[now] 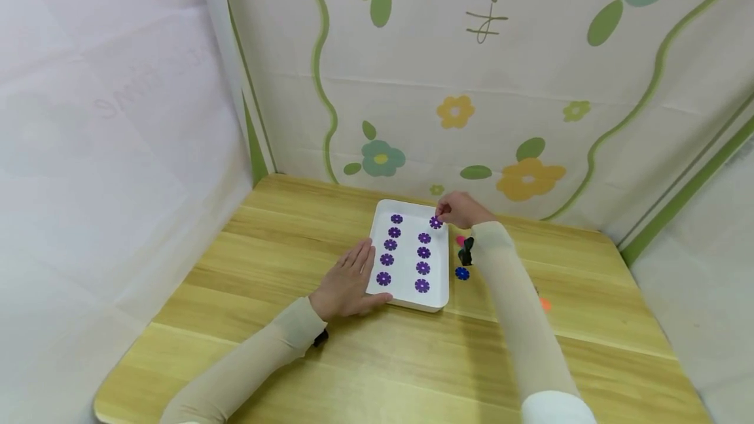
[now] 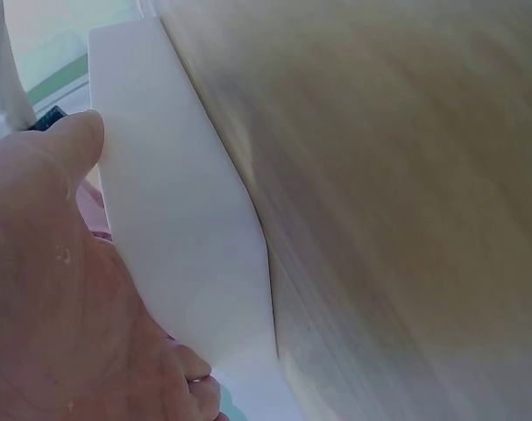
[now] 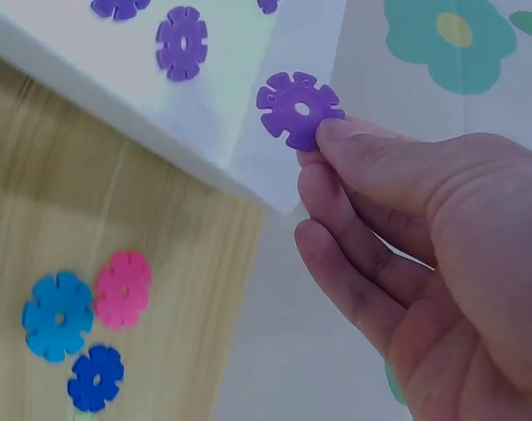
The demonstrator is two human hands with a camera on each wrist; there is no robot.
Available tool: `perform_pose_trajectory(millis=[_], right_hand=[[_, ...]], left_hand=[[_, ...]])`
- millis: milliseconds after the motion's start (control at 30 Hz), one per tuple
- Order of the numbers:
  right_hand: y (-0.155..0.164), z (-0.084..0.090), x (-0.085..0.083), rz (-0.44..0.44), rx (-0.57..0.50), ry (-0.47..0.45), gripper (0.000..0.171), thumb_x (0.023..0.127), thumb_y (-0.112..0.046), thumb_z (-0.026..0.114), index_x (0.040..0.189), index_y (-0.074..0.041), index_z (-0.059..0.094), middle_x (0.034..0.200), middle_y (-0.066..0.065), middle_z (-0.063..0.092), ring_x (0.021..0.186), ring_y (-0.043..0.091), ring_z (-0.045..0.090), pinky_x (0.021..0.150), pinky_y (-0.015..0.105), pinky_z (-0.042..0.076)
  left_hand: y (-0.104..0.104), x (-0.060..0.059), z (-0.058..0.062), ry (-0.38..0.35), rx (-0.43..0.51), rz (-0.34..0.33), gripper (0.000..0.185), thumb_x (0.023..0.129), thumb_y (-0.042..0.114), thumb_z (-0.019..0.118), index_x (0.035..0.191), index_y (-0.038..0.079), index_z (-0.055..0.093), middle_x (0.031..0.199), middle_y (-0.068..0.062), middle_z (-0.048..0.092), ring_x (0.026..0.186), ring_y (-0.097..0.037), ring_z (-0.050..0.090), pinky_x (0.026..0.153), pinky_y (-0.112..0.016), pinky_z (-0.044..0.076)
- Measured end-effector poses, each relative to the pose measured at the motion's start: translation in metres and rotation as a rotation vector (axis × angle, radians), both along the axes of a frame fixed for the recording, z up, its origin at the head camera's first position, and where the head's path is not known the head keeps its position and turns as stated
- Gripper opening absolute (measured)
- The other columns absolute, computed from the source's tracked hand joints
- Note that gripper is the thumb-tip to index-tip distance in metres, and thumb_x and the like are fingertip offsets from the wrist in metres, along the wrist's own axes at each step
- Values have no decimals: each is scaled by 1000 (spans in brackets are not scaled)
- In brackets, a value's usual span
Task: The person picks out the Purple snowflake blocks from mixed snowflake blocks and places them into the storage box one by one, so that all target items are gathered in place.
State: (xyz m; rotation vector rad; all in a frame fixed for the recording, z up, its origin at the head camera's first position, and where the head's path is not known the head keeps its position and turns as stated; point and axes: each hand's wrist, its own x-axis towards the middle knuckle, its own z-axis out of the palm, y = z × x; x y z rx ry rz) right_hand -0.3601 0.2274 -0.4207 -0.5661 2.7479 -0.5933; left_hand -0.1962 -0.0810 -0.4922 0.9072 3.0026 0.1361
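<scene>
A white tray lies on the wooden table with two columns of purple notched plastic discs in it. My left hand rests at the tray's near left corner, its fingers straight along the left side and its thumb at the near edge. In the left wrist view, the thumb lies at the rim of the tray's white wall. Over the tray's far right corner, my right hand pinches a purple notched disc between thumb and fingertips. Another purple disc lies in the tray close by.
Right of the tray, a dark blue disc, a pink disc and a lighter blue disc lie on the table. An orange piece shows beside the right sleeve. A flower-printed curtain hangs behind the table's far edge.
</scene>
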Motion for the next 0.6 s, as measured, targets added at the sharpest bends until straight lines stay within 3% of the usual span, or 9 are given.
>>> perform_pose_trajectory(millis=[167,600], right_hand=[[-10,-10,-6,-30,29,-1,10,103,-7,67,105,-4,76,106,12,74,96,24,67,90,39,60],[-23,-36,-22,-130,-12,31,13,103,-8,68,108,-4,79,111,14,77,102,29,69,97,44,60]], left_hand=[[2,0,-4,10,14,-10,106,101,73,47,162,-11,26,174,-28,20,163,-41,22,132,-51,27],[-1,-5,-9,-1,0,11,109,100,76,44,165,-9,19,176,-25,12,165,-38,16,133,-50,22]])
